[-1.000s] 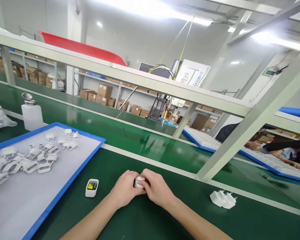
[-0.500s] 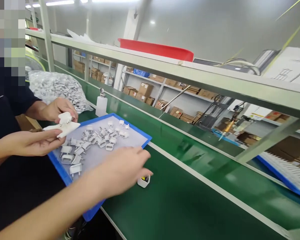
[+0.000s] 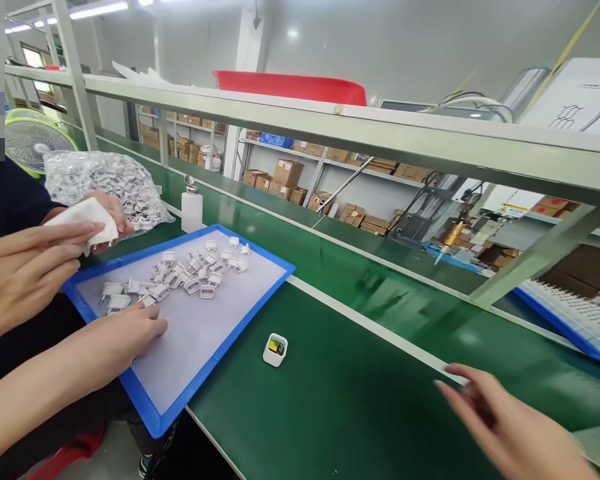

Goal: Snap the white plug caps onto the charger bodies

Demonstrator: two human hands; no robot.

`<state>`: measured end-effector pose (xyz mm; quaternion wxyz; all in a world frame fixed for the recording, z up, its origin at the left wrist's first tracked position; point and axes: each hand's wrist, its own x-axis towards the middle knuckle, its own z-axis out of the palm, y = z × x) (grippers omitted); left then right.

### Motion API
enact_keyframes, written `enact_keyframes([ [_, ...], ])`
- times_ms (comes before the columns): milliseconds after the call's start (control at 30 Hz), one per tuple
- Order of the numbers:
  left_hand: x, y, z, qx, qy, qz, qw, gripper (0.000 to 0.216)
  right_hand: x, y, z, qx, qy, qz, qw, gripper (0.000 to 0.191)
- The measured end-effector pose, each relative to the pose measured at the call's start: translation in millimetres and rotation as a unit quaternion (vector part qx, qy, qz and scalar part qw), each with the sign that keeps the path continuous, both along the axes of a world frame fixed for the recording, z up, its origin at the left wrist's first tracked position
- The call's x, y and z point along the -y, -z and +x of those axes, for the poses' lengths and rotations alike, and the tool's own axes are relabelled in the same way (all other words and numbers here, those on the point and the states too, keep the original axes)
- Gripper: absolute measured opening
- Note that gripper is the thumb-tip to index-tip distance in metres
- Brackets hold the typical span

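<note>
My left hand is over the near left part of a blue-rimmed tray, fingers curled down among white two-pin plug housings. Its fingertips are hidden, and so is what they close on. My right hand hovers above the green bench at the lower right, thumb and index finger apart, holding nothing. Between my hands, a white housing stands on the bench with a yellow and black circuit part inside. At the left, a co-worker's hands hold a white cloth.
A clear bag of white plug parts and a white pump bottle stand behind the tray. A metal shelf rail crosses above the bench, bearing a red bin. Another blue-edged tray lies at the far right.
My left hand has moved left, from beside the white housing to the plug housings on the tray. My right hand has come into view. The co-worker's cloth now looks folded over.
</note>
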<state>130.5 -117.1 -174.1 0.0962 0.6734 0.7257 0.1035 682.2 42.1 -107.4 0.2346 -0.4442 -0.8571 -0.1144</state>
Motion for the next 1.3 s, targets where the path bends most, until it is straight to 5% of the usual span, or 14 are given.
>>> enact_keyframes([
  [100, -4.2, -7.9, -7.8, -0.010, 0.014, -0.007, 1.000, 0.024, 7.4, 3.7, -62.7, 0.036, -0.107, -0.029, 0.993, 0.033],
  [200, -8.0, -34.7, 9.7, 0.022, 0.017, 0.045, 0.999, 0.018, 16.0, 12.9, -108.5, 0.033, -0.179, -0.061, 0.981, 0.021],
  [333, -18.7, -66.1, 97.2, 0.231, 0.036, 0.080, 0.969, 0.017, 29.7, 35.5, -136.2, -0.014, -0.283, -0.132, 0.950, 0.029],
  [433, -35.9, -63.5, 181.6, 0.409, 0.063, 0.045, 0.909, 0.004, 35.6, 56.7, -137.4, -0.057, -0.350, -0.158, 0.921, 0.040],
  [600, -70.2, -55.6, 255.8, 0.567, 0.052, -0.006, 0.822, 0.010, 21.1, 72.4, -116.8, -0.184, -0.292, -0.192, 0.919, 0.020],
  [667, -76.8, -58.2, 253.1, 0.543, 0.065, 0.016, 0.837, 0.017, 11.0, 71.1, -111.5, -0.264, -0.227, -0.264, 0.899, 0.022],
  [733, -79.1, -54.9, 238.2, 0.432, 0.060, 0.047, 0.898, 0.031, 1.9, 69.2, -111.3, -0.349, -0.169, -0.358, 0.850, 0.025],
  [800, -80.9, -41.2, 217.9, 0.282, 0.045, 0.054, 0.957, 0.048, -5.0, 68.3, -114.2, -0.420, -0.145, -0.429, 0.786, 0.029],
  [900, -88.1, -9.9, 194.1, 0.145, 0.043, 0.012, 0.988, 0.057, -10.6, 69.9, -119.2, -0.481, -0.151, -0.474, 0.722, 0.035],
  [1000, -99.7, 8.1, 201.7, 0.114, 0.066, 0.000, 0.991, 0.040, -12.8, 74.4, -121.9, -0.505, -0.165, -0.481, 0.698, 0.040],
  [1133, -116.4, 1.0, 259.6, 0.209, 0.114, -0.037, 0.971, 0.025, -17.7, 73.9, -117.9, -0.562, -0.181, -0.460, 0.663, 0.043],
  [1300, -140.5, 2.4, 298.5, 0.370, 0.152, 0.040, 0.916, 0.028, -25.5, 58.6, -104.9, -0.537, -0.152, -0.384, 0.736, 0.032],
])
